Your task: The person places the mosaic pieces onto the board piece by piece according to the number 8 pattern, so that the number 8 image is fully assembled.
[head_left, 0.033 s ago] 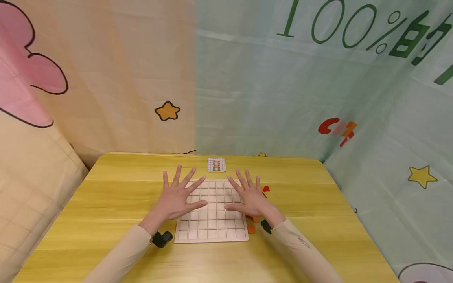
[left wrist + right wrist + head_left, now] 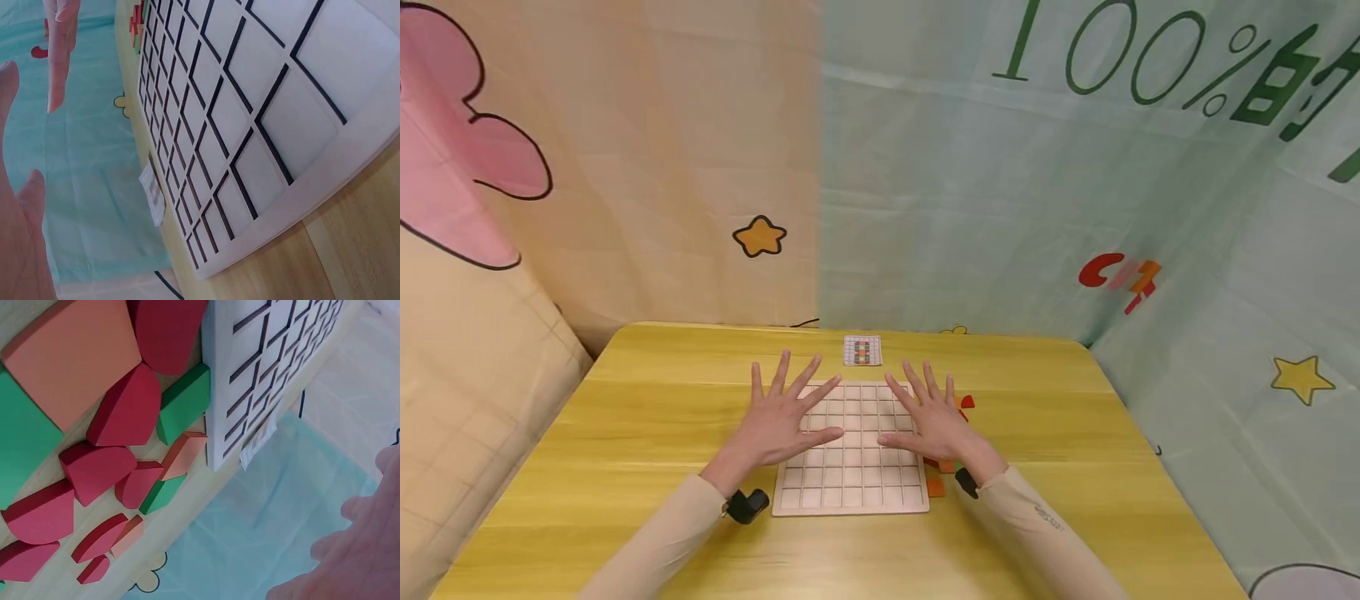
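Observation:
My left hand is held over the left side of a white grid board, its fingers straight and spread. Over the board's right edge, my right hand is spread the same way. Neither hand holds anything. Flat wooden blocks lie beside the board's right edge, partly hidden under the right hand in the head view. In the right wrist view they include red rounded pieces, a large orange block and green blocks. The board's square cells hold no blocks.
A small card printed with a grid and a coloured pattern lies behind the board. Everything rests on a yellow wood-grain table. Printed curtains hang behind the table and along its sides. A small black device is strapped at the left wrist.

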Demonstrator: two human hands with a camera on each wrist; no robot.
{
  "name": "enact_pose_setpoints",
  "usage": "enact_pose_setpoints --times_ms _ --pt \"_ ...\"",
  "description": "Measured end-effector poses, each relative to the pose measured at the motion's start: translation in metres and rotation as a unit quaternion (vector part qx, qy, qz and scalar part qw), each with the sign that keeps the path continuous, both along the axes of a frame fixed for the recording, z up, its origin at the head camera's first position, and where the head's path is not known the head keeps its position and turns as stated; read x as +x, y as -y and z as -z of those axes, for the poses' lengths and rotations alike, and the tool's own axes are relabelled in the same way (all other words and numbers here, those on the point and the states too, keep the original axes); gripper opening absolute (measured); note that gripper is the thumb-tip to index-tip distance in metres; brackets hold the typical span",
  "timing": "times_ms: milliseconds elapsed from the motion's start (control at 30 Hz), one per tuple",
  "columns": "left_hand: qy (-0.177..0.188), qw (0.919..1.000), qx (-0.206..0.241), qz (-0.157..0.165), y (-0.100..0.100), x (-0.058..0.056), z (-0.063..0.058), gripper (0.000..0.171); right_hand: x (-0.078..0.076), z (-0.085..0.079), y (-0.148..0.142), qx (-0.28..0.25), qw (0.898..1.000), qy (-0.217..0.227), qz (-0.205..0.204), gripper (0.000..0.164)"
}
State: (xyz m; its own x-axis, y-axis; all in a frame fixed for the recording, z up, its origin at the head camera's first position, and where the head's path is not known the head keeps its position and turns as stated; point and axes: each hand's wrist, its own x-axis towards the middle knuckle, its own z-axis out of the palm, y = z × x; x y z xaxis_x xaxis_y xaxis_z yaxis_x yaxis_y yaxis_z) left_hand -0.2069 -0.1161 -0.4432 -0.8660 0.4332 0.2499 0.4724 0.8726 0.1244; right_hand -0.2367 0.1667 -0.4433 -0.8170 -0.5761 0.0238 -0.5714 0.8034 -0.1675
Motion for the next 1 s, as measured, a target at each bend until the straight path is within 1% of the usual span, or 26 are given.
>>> enact_pose_setpoints --times_ms 167,267,333,467,533,667,767,833,900,1000 --pt "0.003 0.9998 -0.008 0.017 -0.005 -0.003 0.003 0.078 0.003 0.005 -0.004 0.013 1.000 0.004 0.012 0.094" --pt "0.002 0.9996 -0.016 0.022 -0.008 -0.005 0.004 0.078 0.004 0.005 -0.006 0.017 1.000 0.002 0.017 0.095" --pt "0.001 0.9996 -0.017 0.023 -0.009 -0.005 0.003 0.078 0.005 0.002 -0.006 0.013 1.000 -0.003 0.014 0.094" --pt "-0.011 0.9995 -0.017 0.024 -0.010 -0.006 0.001 0.077 0.005 -0.003 -0.004 0.016 1.000 -0.016 0.011 0.094" --pt "-0.013 0.9994 -0.020 0.024 -0.010 -0.007 0.000 0.078 0.004 -0.005 -0.004 0.025 0.999 -0.022 0.010 0.095" --pt "-0.001 0.9995 -0.020 0.023 -0.009 -0.006 0.001 0.081 0.002 -0.004 -0.005 0.030 0.999 -0.037 -0.001 0.095" --pt "0.021 0.9997 -0.001 0.015 -0.004 0.002 0.005 0.084 0.000 -0.001 -0.009 0.018 0.999 -0.033 -0.009 0.094" --pt "0.051 0.9985 0.019 0.001 0.001 0.012 0.010 0.087 -0.002 0.002 -0.013 -0.002 1.000 -0.021 -0.009 0.093" --pt "0.090 0.9952 0.035 -0.018 0.008 0.023 0.017 0.092 -0.004 0.004 -0.018 -0.026 1.000 -0.006 -0.002 0.091" --pt "0.144 0.9863 0.065 -0.046 0.016 0.042 0.030 0.098 -0.008 0.005 -0.026 -0.064 0.998 0.017 0.015 0.086"
